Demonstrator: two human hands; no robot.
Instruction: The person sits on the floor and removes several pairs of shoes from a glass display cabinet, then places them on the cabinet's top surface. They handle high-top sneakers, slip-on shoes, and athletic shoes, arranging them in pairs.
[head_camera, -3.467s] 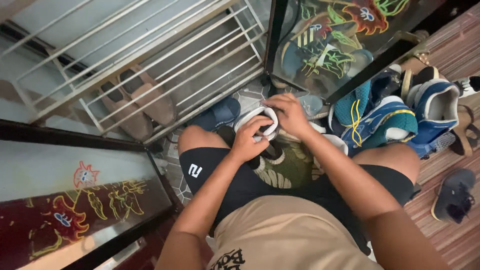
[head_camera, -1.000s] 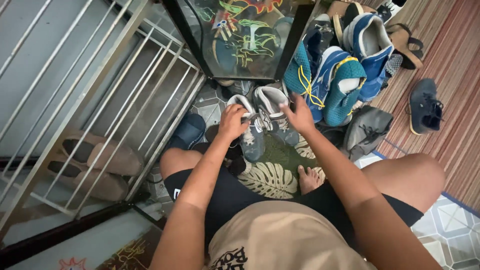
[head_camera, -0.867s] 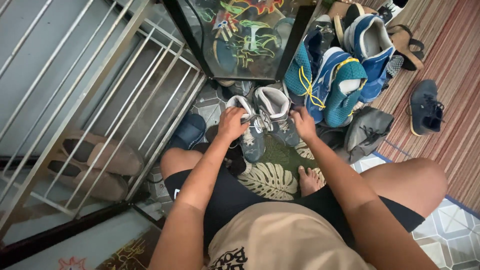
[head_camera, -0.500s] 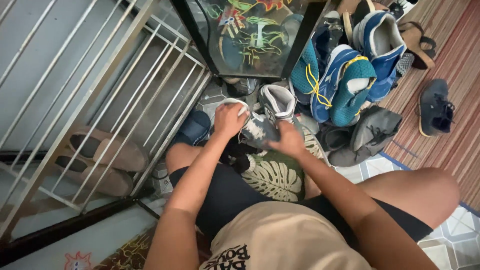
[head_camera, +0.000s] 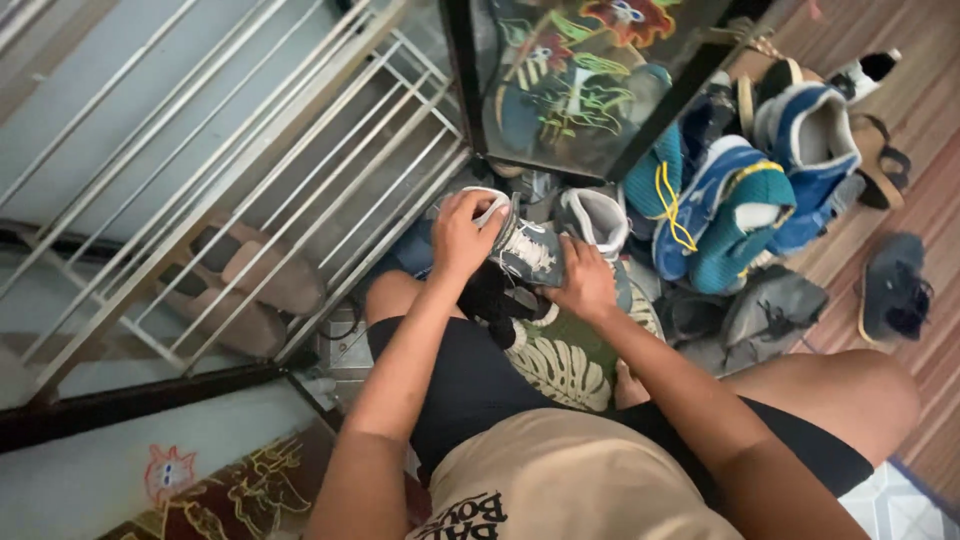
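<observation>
Both hands are gripping the grey sneaker (head_camera: 525, 250): left hand (head_camera: 462, 235) is pinching its collar at 10 o'clock, right hand (head_camera: 583, 283) is cupping the toe at 4 o'clock, its long axis running between them.

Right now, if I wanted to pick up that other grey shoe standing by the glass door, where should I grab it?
Probably by the padded white collar of the grey shoe, coming straight down from above. It stands upright with its opening facing up and clear, while the right hand and the held shoe crowd its near side, and blue shoes sit close on its right.
</observation>
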